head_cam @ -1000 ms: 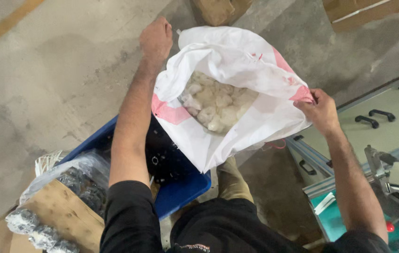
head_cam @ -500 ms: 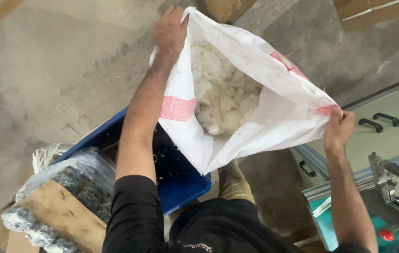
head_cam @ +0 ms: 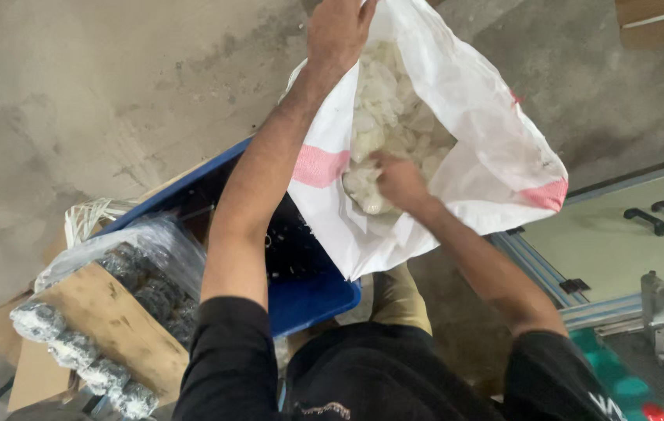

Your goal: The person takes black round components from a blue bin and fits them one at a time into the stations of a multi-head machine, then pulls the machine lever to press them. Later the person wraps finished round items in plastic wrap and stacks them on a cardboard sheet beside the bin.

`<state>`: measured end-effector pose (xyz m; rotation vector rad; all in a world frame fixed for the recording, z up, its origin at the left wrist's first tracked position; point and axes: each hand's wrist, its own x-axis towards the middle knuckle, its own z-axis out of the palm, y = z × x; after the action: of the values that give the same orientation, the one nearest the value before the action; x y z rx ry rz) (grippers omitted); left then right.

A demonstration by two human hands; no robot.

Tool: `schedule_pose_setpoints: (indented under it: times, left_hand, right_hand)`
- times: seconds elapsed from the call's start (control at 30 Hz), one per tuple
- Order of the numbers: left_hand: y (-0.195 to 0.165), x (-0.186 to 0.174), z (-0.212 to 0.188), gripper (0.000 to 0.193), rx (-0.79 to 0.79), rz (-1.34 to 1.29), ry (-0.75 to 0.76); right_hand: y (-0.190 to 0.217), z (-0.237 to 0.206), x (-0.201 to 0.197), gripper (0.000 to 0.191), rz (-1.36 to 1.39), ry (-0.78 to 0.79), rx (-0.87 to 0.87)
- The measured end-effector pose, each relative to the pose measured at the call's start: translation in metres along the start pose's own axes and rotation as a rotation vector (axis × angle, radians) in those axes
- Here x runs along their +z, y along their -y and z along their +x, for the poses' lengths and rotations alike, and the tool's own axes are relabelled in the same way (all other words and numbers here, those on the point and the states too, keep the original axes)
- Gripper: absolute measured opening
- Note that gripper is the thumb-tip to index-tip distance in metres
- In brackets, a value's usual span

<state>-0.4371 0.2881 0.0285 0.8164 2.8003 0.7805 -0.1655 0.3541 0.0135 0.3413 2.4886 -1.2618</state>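
Right hand (head_cam: 399, 181) has left the sack's rim, where it gripped half a second ago, and now sits inside the mouth among the contents. Left hand (head_cam: 338, 30) has climbed higher and keeps its pinch on the far rim of the white woven sack (head_cam: 495, 156), fingers closed on the fabric.

Sack hangs tilted, mouth toward the person, pink stripes on its sides, lower end over the blue crate (head_cam: 308, 288). Pale, whitish translucent pieces (head_cam: 382, 101) fill the inside. Right hand's fingers curl into the pile; whether they have closed on a handful, cannot tell.

Beside the crate: clear bag of dark round parts (head_cam: 145, 273) on a cardboard box (head_cam: 106, 320). Grey machine housing with two black handles (head_cam: 659, 218) to the right.

Risk, as judged: only one hand carries the sack now. If that pinch slips, the mouth sags and pieces spill past the crate onto the concrete floor (head_cam: 113, 101).
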Motion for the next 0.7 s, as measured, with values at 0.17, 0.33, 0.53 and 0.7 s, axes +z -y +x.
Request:
schedule_pose_setpoints:
  times: [0.17,0.33,0.53,0.7]
  left_hand:
    - [0.018,-0.013,-0.004,0.023,0.032,-0.299,-0.218]
    - [0.038,-0.022,-0.025,0.02,-0.083,-0.518,-0.231]
    - [0.033,-0.063,-0.048,0.016,0.06,-0.844,-0.223]
    - [0.017,-0.103,-0.052,0.016,0.029,-0.711,-0.183]
  right_hand:
    - [-0.011,0.035,0.081,0.115,-0.877,0.642,0.105]
    - [-0.057,0.051,0.09,0.059,-0.584,0.499,0.064]
    - [-0.089,0.117,0.001,0.048,-0.608,0.163,0.029]
    - [-0.125,0.131,-0.117,0.046,-0.59,-0.322,0.096]
